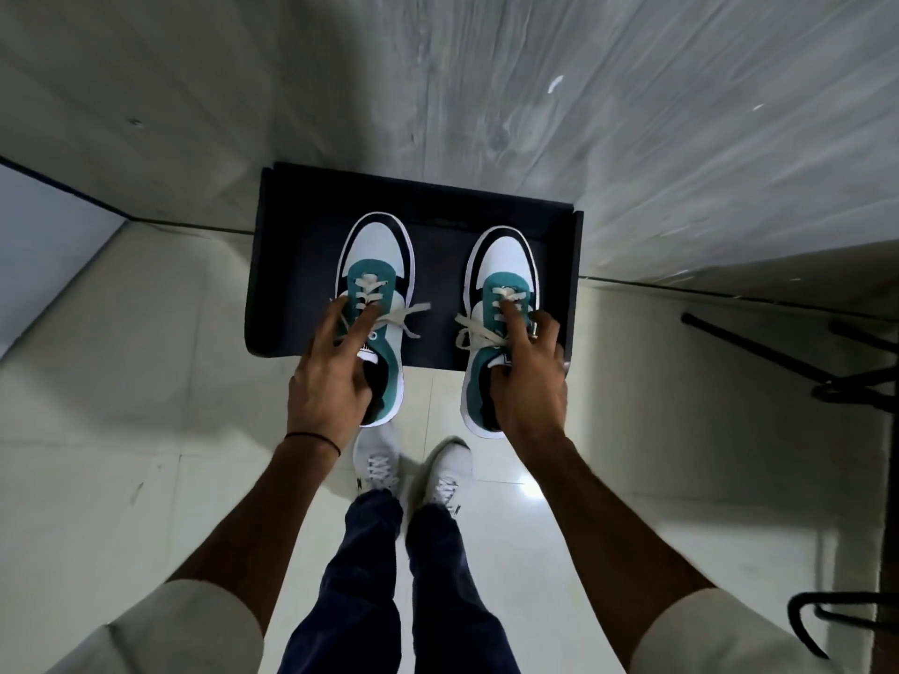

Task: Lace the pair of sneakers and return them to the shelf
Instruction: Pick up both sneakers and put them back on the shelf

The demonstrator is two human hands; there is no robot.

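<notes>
Two teal, white and black sneakers with cream laces point away from me over a black shelf (287, 265) fixed to the wall. My left hand (326, 377) grips the left sneaker (377, 257) at its collar, fingers over the laces. My right hand (528, 377) grips the right sneaker (503, 265) the same way. Both toes are over the shelf top while the heels stick out past its front edge. Whether the soles touch the shelf I cannot tell. Both sneakers are laced and tied with bows.
A grey streaked wall (486, 90) rises behind the shelf. Below lie white floor tiles (146, 381) and my own feet in white shoes (413, 471). Black metal rods of a stand (778, 352) reach in from the right.
</notes>
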